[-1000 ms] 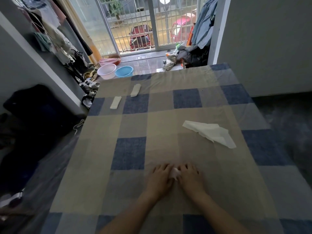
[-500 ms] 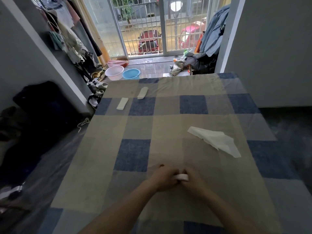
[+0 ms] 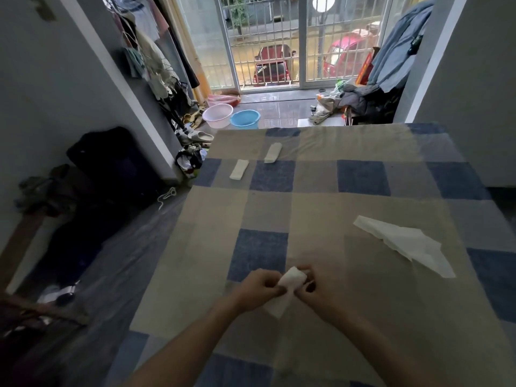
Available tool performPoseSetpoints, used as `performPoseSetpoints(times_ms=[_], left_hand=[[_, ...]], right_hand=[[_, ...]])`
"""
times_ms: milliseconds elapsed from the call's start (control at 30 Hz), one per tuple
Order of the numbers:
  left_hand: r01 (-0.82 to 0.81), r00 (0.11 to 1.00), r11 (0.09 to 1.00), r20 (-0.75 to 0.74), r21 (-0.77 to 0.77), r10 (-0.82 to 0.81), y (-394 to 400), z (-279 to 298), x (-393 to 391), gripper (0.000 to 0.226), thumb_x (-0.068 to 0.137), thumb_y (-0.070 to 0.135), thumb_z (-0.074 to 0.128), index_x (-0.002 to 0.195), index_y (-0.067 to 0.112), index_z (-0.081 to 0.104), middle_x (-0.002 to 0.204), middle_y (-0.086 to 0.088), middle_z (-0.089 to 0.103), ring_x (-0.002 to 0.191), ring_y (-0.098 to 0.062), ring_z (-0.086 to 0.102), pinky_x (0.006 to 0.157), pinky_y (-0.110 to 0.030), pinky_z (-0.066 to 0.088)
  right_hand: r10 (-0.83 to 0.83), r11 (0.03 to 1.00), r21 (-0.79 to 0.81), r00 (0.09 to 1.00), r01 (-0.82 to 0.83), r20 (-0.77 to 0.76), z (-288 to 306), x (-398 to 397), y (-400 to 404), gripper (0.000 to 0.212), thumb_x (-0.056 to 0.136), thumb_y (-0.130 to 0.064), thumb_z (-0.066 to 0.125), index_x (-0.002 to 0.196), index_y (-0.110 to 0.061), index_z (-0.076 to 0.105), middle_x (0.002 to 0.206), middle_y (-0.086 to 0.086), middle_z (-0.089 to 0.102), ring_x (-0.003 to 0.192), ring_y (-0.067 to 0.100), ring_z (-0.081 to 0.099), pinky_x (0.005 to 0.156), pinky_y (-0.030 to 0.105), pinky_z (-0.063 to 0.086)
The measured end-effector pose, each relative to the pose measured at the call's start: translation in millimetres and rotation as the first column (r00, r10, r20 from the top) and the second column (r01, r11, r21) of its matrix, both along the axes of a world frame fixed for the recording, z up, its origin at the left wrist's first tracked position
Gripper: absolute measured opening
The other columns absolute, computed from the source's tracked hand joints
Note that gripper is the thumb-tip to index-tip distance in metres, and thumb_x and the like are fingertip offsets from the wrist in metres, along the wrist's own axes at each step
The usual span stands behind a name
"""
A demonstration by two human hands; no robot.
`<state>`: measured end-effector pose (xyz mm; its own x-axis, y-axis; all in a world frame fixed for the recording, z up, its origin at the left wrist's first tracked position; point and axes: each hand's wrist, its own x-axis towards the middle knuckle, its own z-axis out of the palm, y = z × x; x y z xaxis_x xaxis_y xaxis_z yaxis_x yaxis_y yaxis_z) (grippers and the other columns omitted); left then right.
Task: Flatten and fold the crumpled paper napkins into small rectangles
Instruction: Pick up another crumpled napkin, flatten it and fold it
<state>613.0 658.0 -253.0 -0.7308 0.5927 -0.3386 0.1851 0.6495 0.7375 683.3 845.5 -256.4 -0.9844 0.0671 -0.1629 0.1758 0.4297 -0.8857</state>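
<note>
In the head view, a folded napkin [image 3: 284, 289] is held between both hands, just above the checked cloth [image 3: 321, 219] near its front edge. The left hand [image 3: 258, 289] is curled around the napkin's left side, its fingers closed on the paper. The right hand [image 3: 315, 291] pinches the napkin's upper right end, thumb and fingers bent together on it. The lower part of the napkin hangs down between the two hands.

A crumpled napkin [image 3: 405, 243] lies loosely spread on the cloth to the right, well apart from the hands. Two folded rectangles are seen at the far left of the cloth: one [image 3: 239, 169] nearer, another [image 3: 273, 152] just beyond it. On the floor past the cloth, a pink basin [image 3: 217, 115] and a blue basin [image 3: 245, 119] stand side by side.
</note>
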Motion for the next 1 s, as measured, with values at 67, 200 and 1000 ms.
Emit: performPoseSetpoints(times_ms=[67, 200, 1000], left_hand=[[-0.075, 0.997, 0.997, 0.031, -0.018, 0.075, -15.1, -2.0, -13.8, 0.016, 0.094, 0.025, 0.058, 0.079, 0.022, 0.063, 0.076, 0.007, 0.060, 0.067, -0.002, 0.055, 0.063, -0.017, 0.041], [-0.314, 0.949, 0.949, 0.014, -0.020, 0.314, -40.1, -9.1, -46.0, 0.017, 0.093, 0.017, 0.059, 0.077, 0.021, 0.057, 0.077, 0.004, 0.058, 0.069, -0.009, 0.053, 0.056, -0.014, 0.038], [0.023, 0.902, 0.899, -0.379, -0.437, -0.208, -20.6, -67.4, -135.8, 0.059, 0.101, 0.028, 0.035, 0.153, 0.014, 0.009, 0.162, -0.004, 0.002, 0.148, -0.027, 0.004, 0.115, -0.049, 0.014]], right_hand=[[-0.025, 0.999, 0.027, 1.000, 0.025, 0.010, 5.5, -10.5, -9.0, 0.028, 0.082, -0.025, 0.071, 0.103, -0.035, 0.055, 0.087, -0.006, 0.062, 0.074, 0.008, 0.062, 0.063, 0.021, 0.052], [-0.074, 0.995, 0.069, 0.994, 0.069, 0.084, 5.8, -19.5, -12.7, 0.019, 0.087, -0.015, 0.065, 0.104, -0.020, 0.056, 0.091, 0.005, 0.058, 0.075, 0.017, 0.059, 0.060, 0.016, 0.045], [-0.211, 0.951, 0.300, 0.875, 0.080, 0.436, 19.2, 23.6, 45.6, 0.021, 0.093, -0.024, 0.054, 0.112, -0.019, 0.060, 0.103, 0.000, 0.060, 0.082, 0.009, 0.054, 0.066, 0.016, 0.042]])
